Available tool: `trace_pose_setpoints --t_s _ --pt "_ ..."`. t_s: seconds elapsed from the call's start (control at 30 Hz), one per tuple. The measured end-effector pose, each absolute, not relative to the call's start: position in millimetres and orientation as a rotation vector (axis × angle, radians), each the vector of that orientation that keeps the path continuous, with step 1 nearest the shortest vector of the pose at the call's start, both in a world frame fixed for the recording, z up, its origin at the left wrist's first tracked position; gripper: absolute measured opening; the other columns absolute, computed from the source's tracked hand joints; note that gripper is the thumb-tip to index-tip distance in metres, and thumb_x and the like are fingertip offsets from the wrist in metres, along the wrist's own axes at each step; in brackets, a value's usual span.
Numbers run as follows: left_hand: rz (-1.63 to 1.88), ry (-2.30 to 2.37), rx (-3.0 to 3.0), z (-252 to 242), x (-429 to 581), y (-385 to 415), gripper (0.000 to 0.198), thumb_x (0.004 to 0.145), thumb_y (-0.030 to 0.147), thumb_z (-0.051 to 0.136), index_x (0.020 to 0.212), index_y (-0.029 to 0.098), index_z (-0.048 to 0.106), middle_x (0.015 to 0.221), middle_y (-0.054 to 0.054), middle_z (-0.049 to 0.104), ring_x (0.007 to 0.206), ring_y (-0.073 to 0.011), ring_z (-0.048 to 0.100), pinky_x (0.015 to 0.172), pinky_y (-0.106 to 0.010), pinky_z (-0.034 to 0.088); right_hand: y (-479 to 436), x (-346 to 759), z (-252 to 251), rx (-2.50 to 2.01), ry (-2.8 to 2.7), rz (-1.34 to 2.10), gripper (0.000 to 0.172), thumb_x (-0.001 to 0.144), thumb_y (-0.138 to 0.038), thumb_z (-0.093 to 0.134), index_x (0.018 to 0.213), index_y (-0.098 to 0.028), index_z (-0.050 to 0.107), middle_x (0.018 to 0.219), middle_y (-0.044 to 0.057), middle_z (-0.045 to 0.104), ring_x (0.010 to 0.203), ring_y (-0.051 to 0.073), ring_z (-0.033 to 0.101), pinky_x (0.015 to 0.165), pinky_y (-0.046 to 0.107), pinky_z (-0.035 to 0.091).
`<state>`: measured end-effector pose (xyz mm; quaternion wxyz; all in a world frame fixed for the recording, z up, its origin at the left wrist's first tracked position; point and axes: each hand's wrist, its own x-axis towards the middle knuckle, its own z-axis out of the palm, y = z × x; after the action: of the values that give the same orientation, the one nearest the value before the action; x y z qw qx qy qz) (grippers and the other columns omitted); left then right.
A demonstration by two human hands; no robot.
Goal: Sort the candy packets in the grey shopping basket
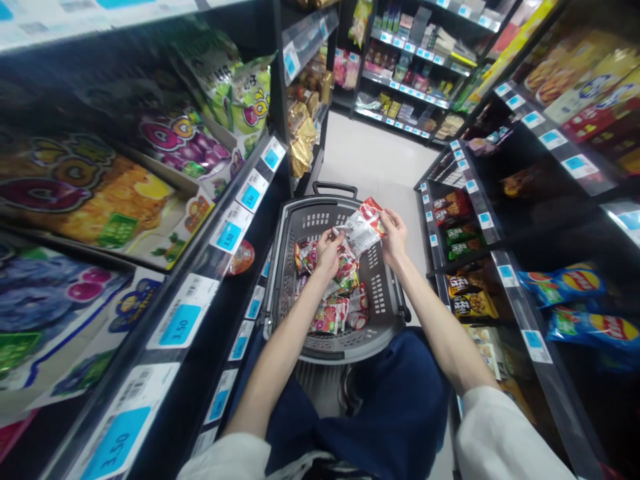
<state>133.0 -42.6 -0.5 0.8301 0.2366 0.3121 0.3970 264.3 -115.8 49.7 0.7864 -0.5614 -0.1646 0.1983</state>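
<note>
The left hand (328, 255) pinches the left edge of a red-and-silver packet (364, 231) between thumb and fingertips, the fingers nearly closed. The right hand (395, 236) grips its right edge, thumb and fingers also drawn together. Small print covers the packet's pale panel, too blurred to read. The packet is held above a grey basket (383, 287), in which more red, glossy packets (330, 315) lie heaped, their writing illegible. Left of the basket, a shelf carries bags with large "QQ" lettering: a purple bag (190, 143) with grapes, a green bag (255, 100) and an orange-yellow bag (100, 193). Price tags (180, 323) along that shelf's edge read "3.50" on blue. On the right-hand shelves lie blue bags (580, 283) with a red-and-yellow emblem, its lettering unclear.
</note>
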Motion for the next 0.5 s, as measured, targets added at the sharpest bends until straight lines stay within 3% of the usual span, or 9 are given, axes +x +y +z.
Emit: trace_pose_setpoints --t_s 0.3,0.5 --pt "0.828 0.576 0.529 2 132 -44 0.049 0.055 0.026 0.094 0.091 0.018 0.061 0.086 0.001 0.070 0.079 -0.0121 0.064 0.081 -0.027 0.051 -118 276 46 -1.216 -0.231 0.366 0.033 0.064 -0.026 0.084 0.092 -0.019 0.066 0.089 0.001 0.071 0.085 0.017 0.068 0.087 0.036 0.058" --pt "0.852 0.561 0.590 2 132 -44 0.048 0.059 0.028 0.093 0.093 0.018 0.062 0.093 -0.002 0.070 0.082 -0.0130 0.065 0.078 -0.025 0.050 -119 275 51 -1.158 -0.248 0.423 0.032 0.069 -0.025 0.078 0.098 -0.023 0.064 0.095 0.001 0.071 0.087 0.017 0.069 0.088 0.038 0.058"
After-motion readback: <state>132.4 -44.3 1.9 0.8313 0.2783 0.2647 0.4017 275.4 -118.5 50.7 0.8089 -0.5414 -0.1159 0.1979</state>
